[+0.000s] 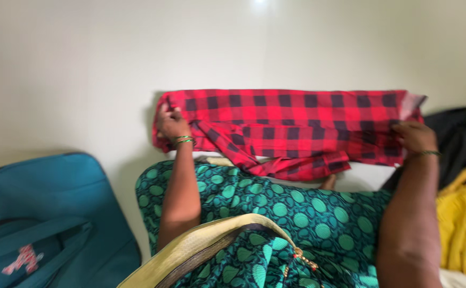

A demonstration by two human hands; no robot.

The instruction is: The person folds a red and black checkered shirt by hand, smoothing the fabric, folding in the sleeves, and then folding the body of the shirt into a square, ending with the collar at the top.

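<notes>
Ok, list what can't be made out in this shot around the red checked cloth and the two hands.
Head view only:
- Left hand: fingertips tucked into the red checked cloth, so the grip is unclear.
- Right hand: fingers buried in the cloth's folds.
- Cloth: motion blur and folding hide what garment it is.
- Teal bag: cut by the left and bottom edges.
- Yellow fabric and dark fabric: cut by the right edge.

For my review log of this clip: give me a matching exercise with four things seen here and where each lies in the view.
Things:
1. checked red cloth
2. teal bag
3. yellow garment
4. black fabric

Places:
A. lower left
B. right edge, lower
C. centre, held at both ends
D. right edge, upper

Pairs: 1-C, 2-A, 3-B, 4-D. The left hand and right hand hold the cloth.
</notes>
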